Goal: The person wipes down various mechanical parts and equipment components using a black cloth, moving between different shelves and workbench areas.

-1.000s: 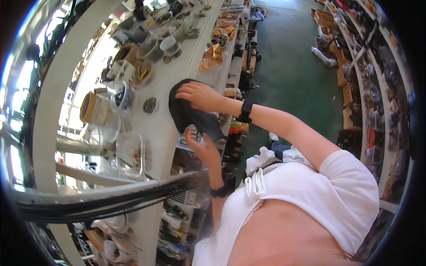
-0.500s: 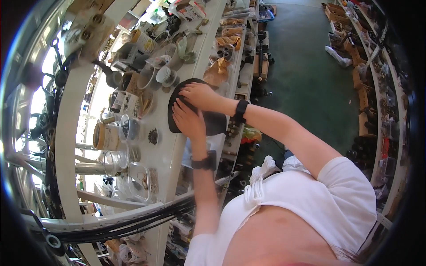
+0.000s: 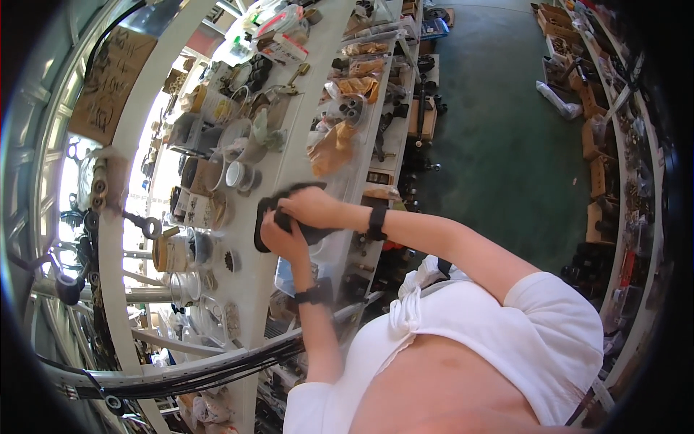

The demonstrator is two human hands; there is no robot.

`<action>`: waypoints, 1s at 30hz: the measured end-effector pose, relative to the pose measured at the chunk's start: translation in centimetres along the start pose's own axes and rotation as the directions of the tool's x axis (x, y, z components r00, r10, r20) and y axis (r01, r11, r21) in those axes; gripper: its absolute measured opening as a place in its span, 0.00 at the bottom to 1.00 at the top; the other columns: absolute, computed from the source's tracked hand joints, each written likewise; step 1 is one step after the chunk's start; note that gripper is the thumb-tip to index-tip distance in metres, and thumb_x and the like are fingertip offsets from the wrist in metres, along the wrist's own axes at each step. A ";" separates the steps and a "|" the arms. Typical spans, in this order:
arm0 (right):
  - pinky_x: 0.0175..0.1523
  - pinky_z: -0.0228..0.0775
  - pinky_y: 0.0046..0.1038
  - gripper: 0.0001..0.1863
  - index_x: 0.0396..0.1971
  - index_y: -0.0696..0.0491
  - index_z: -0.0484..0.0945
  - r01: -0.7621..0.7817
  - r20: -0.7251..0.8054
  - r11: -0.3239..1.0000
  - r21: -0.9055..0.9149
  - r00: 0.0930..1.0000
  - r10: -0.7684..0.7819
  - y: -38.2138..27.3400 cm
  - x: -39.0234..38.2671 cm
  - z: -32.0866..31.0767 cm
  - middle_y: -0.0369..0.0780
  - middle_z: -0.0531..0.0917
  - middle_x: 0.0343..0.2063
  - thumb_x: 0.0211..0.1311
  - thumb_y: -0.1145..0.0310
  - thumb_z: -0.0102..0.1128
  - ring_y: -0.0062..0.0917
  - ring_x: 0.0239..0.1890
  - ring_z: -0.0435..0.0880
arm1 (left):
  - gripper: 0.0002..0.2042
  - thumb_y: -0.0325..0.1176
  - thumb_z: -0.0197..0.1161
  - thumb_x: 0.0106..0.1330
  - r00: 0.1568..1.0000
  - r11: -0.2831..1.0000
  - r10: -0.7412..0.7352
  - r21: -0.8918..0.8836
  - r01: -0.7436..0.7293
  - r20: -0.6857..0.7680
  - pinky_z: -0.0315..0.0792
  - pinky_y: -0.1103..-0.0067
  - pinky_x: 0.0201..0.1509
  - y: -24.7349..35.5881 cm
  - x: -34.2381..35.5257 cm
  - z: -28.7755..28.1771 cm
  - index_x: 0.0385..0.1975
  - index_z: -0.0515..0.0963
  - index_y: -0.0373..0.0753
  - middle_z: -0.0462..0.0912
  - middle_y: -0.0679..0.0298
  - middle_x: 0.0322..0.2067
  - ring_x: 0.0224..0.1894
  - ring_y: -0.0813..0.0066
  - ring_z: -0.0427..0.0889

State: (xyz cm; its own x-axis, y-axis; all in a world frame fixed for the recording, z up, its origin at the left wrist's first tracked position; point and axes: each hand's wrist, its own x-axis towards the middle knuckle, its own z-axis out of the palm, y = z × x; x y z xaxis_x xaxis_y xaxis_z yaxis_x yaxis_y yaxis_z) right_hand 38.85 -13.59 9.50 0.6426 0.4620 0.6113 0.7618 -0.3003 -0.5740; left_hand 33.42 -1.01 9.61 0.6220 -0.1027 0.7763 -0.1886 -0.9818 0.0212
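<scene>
Both my hands grip a soft black item [image 3: 316,233] at the edge of the white shelf [image 3: 272,172]; its exact kind is unclear. My left hand [image 3: 283,237] is closed on its left part, fingers curled up near the other hand. My right hand [image 3: 307,207] is closed over its upper part from the right, fingers bent into it. A clear plastic bag with tan wrapping [image 3: 329,148] lies beyond the hands. Small tubs [image 3: 238,174] and a little pile of dark parts [image 3: 230,261] sit to the left.
Shelving crowded with boxes, fittings and bags lines the left. Black cables [image 3: 217,365] run along a metal beam below my arms. A green-floored aisle [image 3: 491,166] lies to the right, bordered by a rack of cardboard boxes [image 3: 596,141] and a white bag [image 3: 557,101].
The view has shifted, with my hands and the black item lower and further left in it. My left hand came up onto the item; both hands' fingers are now bent into it, bunching it.
</scene>
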 end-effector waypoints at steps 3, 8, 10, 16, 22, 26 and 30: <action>0.29 0.68 0.36 0.10 0.36 0.49 0.71 -0.120 -0.008 0.979 0.164 0.992 0.123 -1.0 -3.8 -2.0 0.44 0.76 0.18 0.58 0.62 0.46 0.41 0.21 0.75 | 0.21 0.39 0.57 0.55 0.998 0.987 -0.054 -0.150 0.056 0.017 0.61 0.67 0.52 2.0 -2.2 0.7 0.45 0.67 0.34 0.70 0.52 0.46 0.49 0.52 0.68; 0.29 0.68 0.37 0.10 0.38 0.48 0.71 -0.266 0.132 0.963 0.051 0.957 0.257 0.9 -8.1 -6.0 0.44 0.78 0.22 0.58 0.63 0.46 0.40 0.26 0.78 | 0.28 0.41 0.56 0.58 0.885 0.666 -0.368 -0.584 0.465 0.285 0.56 0.70 0.57 10.1 -4.7 3.1 0.53 0.57 0.32 0.65 0.50 0.49 0.51 0.55 0.66; 0.30 0.69 0.36 0.10 0.38 0.48 0.71 -0.299 0.127 0.954 0.011 0.947 0.295 1.7 -8.8 -8.5 0.43 0.78 0.23 0.57 0.64 0.46 0.39 0.26 0.78 | 0.29 0.40 0.56 0.57 0.885 0.537 -0.328 -0.706 0.461 0.329 0.55 0.70 0.58 12.8 -4.4 4.5 0.55 0.54 0.33 0.63 0.49 0.51 0.53 0.57 0.64; 0.28 0.67 0.35 0.09 0.37 0.51 0.70 -0.402 -0.172 0.916 0.002 0.902 0.396 6.7 -11.6 -14.4 0.43 0.77 0.22 0.55 0.69 0.47 0.39 0.25 0.77 | 0.32 0.35 0.57 0.55 0.855 0.619 -0.012 -0.668 0.413 0.518 0.58 0.69 0.56 19.4 0.1 9.2 0.57 0.49 0.33 0.60 0.47 0.53 0.55 0.55 0.63; 0.35 0.71 0.30 0.18 0.44 0.51 0.72 -0.437 -0.513 0.899 -0.017 0.776 0.367 11.3 -13.5 -21.9 0.46 0.78 0.31 0.51 0.77 0.49 0.38 0.31 0.78 | 0.36 0.30 0.55 0.56 0.835 0.509 0.277 -0.810 0.292 0.475 0.63 0.72 0.52 26.5 5.2 16.1 0.62 0.42 0.38 0.61 0.45 0.54 0.54 0.51 0.65; 0.42 0.69 0.33 0.18 0.44 0.52 0.72 -0.406 -0.586 0.910 -0.081 0.758 0.286 14.7 -13.2 -27.0 0.47 0.77 0.37 0.51 0.80 0.47 0.41 0.38 0.75 | 0.28 0.28 0.54 0.55 0.782 0.497 0.294 -0.787 0.365 0.549 0.70 0.72 0.37 31.6 8.6 20.7 0.57 0.52 0.34 0.75 0.45 0.36 0.37 0.53 0.77; 0.43 0.69 0.32 0.18 0.44 0.52 0.72 -0.439 -0.509 0.857 -0.269 0.821 0.260 17.1 -12.1 -32.6 0.46 0.77 0.36 0.51 0.80 0.48 0.41 0.38 0.75 | 0.23 0.28 0.53 0.56 0.764 0.273 0.427 -0.874 0.402 0.485 0.69 0.76 0.41 35.2 11.9 25.0 0.52 0.59 0.31 0.75 0.50 0.38 0.40 0.61 0.76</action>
State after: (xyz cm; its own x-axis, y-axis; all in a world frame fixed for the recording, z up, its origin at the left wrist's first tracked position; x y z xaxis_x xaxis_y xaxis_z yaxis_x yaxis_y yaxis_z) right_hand 46.71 -51.47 10.05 0.7668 -0.1237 0.6298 0.3932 -0.6850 -0.6133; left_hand 53.13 -40.80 3.85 0.7629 -0.5746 0.2963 -0.4654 -0.1699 0.8687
